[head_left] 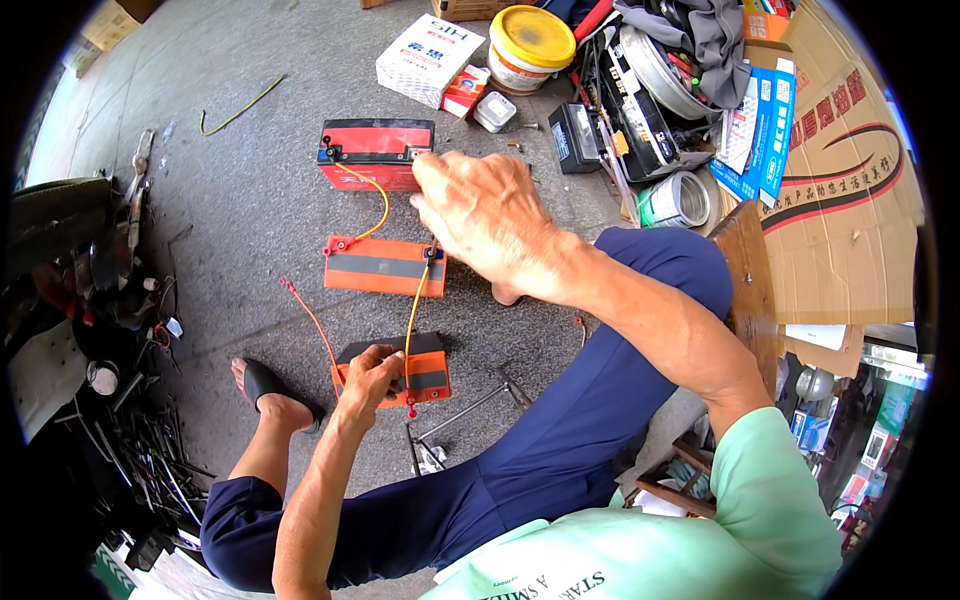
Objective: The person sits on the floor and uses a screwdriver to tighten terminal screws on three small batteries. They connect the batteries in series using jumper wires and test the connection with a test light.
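Three orange batteries stand in a row on the grey floor. My left hand (370, 375) grips the top of the nearest battery (425, 378). My right hand (480, 210) reaches over the middle battery (380, 266) to a terminal at the right end of the far battery (375, 152); its fingers are closed there, and what they pinch is hidden. One yellow wire (380, 205) links the far and middle batteries. A second yellow wire (415, 310) runs from the middle battery to the near one. A red wire (310, 320) leads off the near battery to the left.
A white box (428, 58), a yellow-lidded tub (530, 45), a tape roll (675, 198) and black battery cases lie at the back right beside cardboard (850, 200). Metal scrap and tools are piled at the left (130, 400). My sandalled left foot (265, 395) rests near the batteries.
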### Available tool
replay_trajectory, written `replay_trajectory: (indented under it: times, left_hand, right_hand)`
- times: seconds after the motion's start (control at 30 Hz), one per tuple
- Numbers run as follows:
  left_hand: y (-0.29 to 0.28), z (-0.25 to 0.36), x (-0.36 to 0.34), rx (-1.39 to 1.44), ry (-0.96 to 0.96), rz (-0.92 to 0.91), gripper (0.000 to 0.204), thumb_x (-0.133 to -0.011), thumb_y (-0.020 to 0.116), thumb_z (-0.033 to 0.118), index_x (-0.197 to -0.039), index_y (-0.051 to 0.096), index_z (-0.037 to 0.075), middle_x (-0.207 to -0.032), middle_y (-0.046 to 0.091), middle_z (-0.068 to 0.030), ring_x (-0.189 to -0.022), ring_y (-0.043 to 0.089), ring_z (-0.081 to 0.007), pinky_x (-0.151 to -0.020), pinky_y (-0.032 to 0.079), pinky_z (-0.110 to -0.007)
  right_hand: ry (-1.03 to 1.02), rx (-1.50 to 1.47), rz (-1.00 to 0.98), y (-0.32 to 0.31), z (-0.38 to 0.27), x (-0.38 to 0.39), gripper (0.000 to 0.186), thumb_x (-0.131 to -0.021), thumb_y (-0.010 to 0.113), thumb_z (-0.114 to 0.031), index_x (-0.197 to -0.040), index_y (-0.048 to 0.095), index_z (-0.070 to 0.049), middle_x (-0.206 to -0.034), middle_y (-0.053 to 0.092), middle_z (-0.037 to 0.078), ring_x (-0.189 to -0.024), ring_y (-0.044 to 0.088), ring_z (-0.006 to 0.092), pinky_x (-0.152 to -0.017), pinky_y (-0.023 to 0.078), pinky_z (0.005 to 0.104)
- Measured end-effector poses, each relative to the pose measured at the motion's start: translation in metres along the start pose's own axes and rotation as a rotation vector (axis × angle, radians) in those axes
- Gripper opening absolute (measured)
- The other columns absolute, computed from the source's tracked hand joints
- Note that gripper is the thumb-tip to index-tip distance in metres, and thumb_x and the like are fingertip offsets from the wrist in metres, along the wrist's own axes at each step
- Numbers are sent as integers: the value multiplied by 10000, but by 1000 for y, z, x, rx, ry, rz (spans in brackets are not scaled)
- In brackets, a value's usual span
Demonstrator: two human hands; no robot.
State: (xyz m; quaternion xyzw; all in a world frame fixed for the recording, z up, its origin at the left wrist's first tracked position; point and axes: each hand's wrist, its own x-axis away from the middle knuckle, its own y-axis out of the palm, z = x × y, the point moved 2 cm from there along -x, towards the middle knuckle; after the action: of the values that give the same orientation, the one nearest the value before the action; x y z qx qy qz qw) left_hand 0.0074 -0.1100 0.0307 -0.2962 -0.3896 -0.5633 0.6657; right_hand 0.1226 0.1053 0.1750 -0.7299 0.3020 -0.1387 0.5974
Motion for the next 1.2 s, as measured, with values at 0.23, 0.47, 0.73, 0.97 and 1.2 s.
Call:
replay_trajectory:
  times: [0.23, 0.47, 0.73, 0.97, 1.2]
  left_hand:
    - [9, -9, 0, 0, -24, -76, 309, -889, 559, 225, -1094, 562, -6, -688, 564, -21, -563, 528, -89, -498, 432, -239]
    - [9, -8, 0, 0, 2, -69, 235, -880, 577, 244, -919, 621, 17, -647, 542, -1, -540, 500, -84, -505, 415, -233]
    - [15, -7, 9, 54, -20, -78, 249, -874, 588, 269, -827, 617, 26, -612, 504, 18, -523, 477, -83, -495, 393, -230]
    - [13, -7, 12, 129, 33, -50, 260, -857, 610, 269, -790, 625, 17, -575, 477, 18, -490, 440, -76, -467, 374, -233]
    - [39, 3, 19, 495, 14, 43, 258, -816, 655, 252, -676, 598, 43, -539, 491, -1, -399, 425, -105, -396, 340, -239]
  right_hand:
    - [95, -37, 69, 0, 26, -8, 166, -813, 567, -145, -748, 568, 7, -638, 608, 164, -623, 637, 299, -567, 517, 401]
    - [-109, -13, -343, -22, -3, 4, 194, -760, 617, -179, -746, 578, 11, -649, 603, 166, -648, 636, 308, -620, 502, 409]
    - [-245, -177, -340, -14, -15, 6, 134, -664, 652, -93, -755, 562, -55, -813, 594, 103, -867, 577, 267, -790, 451, 395]
    - [-203, 110, -730, -12, 12, -16, 161, -663, 598, -152, -742, 584, -13, -790, 618, 167, -808, 605, 327, -686, 469, 429]
    - [89, 273, -1058, -13, 7, -33, 233, -728, 548, -163, -847, 670, -4, -839, 667, 162, -823, 645, 323, -664, 504, 417]
